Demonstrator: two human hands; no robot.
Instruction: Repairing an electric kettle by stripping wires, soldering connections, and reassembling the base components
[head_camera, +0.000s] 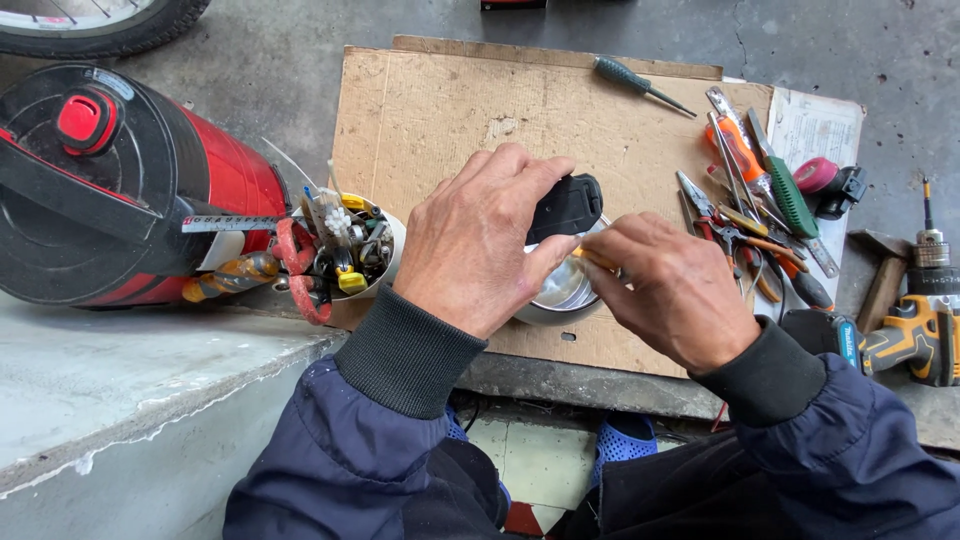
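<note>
My left hand (478, 240) is closed around a black plastic block (566, 207) atop the shiny round metal housing (560, 290) on the brown cardboard sheet (440, 110); my right hand (672, 290) pinches a thin orange-handled tool (596, 259) at the joint, mid-prying I judge, needing a steady hold next

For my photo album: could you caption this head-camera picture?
Left hand holding a shiny metal pot by its black handle, right hand working at its rim, over cardboard strewn with tools.
</note>
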